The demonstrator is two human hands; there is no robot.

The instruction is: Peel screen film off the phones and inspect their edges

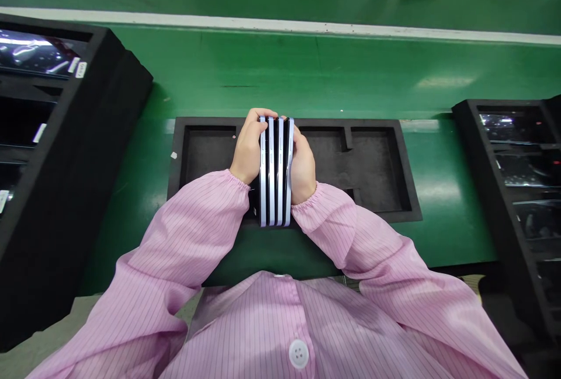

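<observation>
Between my two hands several smartphones (272, 177) stand on edge, side by side, their pale blue frames with side buttons facing up. My left hand (248, 148) is closed on the left side of the stack, its fingers curled over the far end. On the opposite side my right hand (302, 166) presses the outermost phone, most of its fingers hidden. Under the hands lies a black foam tray (372, 163) with recessed compartments. The phones are above its middle; whether they touch its floor I cannot tell.
At the left rises a tall stack of black trays (109, 93), its top holding dark glossy phones with white labels. Another black tray (473, 134) with glossy items in slots stands at the right. The green bench (307, 69) has a white strip (263, 21) across it; red items lie beyond.
</observation>
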